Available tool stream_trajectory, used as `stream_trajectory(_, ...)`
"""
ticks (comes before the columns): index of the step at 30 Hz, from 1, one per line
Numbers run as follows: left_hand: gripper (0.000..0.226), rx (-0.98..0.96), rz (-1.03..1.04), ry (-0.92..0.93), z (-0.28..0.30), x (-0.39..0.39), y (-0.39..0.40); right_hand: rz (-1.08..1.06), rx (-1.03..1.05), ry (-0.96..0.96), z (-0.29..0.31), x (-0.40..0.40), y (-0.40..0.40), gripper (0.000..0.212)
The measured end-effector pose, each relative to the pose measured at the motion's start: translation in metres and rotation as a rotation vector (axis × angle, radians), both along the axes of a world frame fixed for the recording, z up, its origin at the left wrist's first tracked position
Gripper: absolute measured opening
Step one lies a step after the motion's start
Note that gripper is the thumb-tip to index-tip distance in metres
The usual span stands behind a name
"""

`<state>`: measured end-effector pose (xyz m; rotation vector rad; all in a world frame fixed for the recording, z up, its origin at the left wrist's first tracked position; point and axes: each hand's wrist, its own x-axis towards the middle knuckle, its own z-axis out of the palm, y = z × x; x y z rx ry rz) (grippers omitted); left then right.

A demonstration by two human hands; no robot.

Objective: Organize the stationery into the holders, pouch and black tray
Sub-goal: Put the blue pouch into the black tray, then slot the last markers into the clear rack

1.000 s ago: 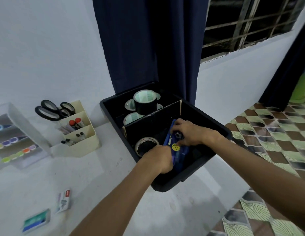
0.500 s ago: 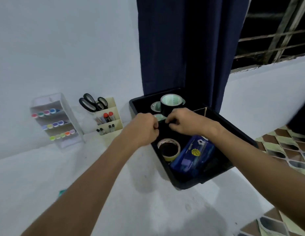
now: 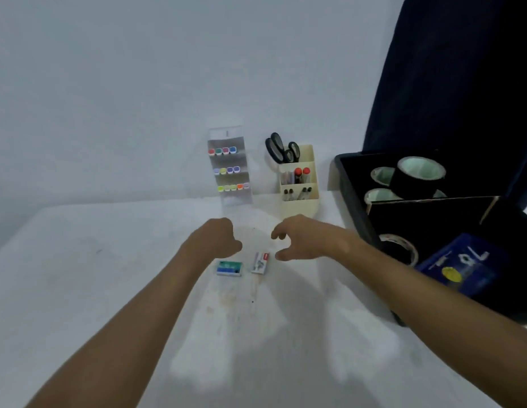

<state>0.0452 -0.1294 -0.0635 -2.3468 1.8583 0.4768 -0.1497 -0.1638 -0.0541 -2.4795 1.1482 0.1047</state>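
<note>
1. Two small stationery boxes lay flat on the white surface (image 3: 79, 290): a green-and-blue box (image 3: 228, 268) and, just beside it on its right, a white box with a red mark (image 3: 260, 262).
2. The left hand (image 3: 218, 240) hovered above the green-and-blue box, fingers curled into a loose fist, holding nothing.
3. The right hand (image 3: 300, 238) hovered just right of the white box, thumb and fingers spread apart in a partly open curve, holding nothing.
4. The black tray (image 3: 349, 187) stood at the right edge of the surface; its rear compartment held tape rolls (image 3: 419, 175), and its front compartment held a clear tape roll (image 3: 399, 248) and a blue pouch (image 3: 462, 266).
5. A cream holder (image 3: 300, 198) against the wall contained scissors (image 3: 281, 148) and markers (image 3: 302, 175).
6. A clear tiered holder (image 3: 230, 169) to its left contained rows of coloured highlighters (image 3: 224, 150).
</note>
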Motion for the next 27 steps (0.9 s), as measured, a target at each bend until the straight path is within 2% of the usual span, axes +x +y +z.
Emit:
stream_trajectory(4, 0.055, 0.051, 0.107, 0.045, -0.035, 0.007, 0.023, -0.020, 0.067, 0.092, -0.030, 0.024, 0.007, 0.073)
stream_trajectory(7, 0.070, -0.021, 0.202, 0.039, -0.051, 0.003, 0.036, -0.058, 0.067, 0.104, -0.048, 0.035, 0.009, 0.072)
stream_trajectory(10, 0.071, -0.099, 0.255, 0.061, -0.059, 0.002, 0.044, -0.111, 0.034, 0.077, -0.062, 0.044, 0.010, 0.074)
stream_trajectory(13, 0.061, -0.175, 0.256, 0.101, -0.063, 0.005, 0.047, -0.102, 0.031, 0.032, -0.067, 0.048, 0.006, 0.065)
stream_trajectory(17, 0.065, -0.143, 0.196, 0.154, -0.063, 0.016, 0.044, -0.072, 0.065, -0.014, -0.068, 0.051, 0.001, 0.057)
stream_trajectory(23, 0.076, -0.118, 0.061, 0.215, -0.065, 0.028, 0.037, -0.047, 0.022, -0.052, -0.073, 0.048, -0.004, 0.075)
stream_trajectory(25, 0.081, -0.163, 0.113, 0.245, -0.070, 0.026, 0.042, -0.104, 0.017, -0.105, -0.076, 0.043, -0.001, 0.080)
stream_trajectory(27, 0.082, -0.239, 0.226, 0.311, -0.078, 0.022, 0.051, -0.190, 0.053, -0.194, -0.081, 0.038, 0.007, 0.077)
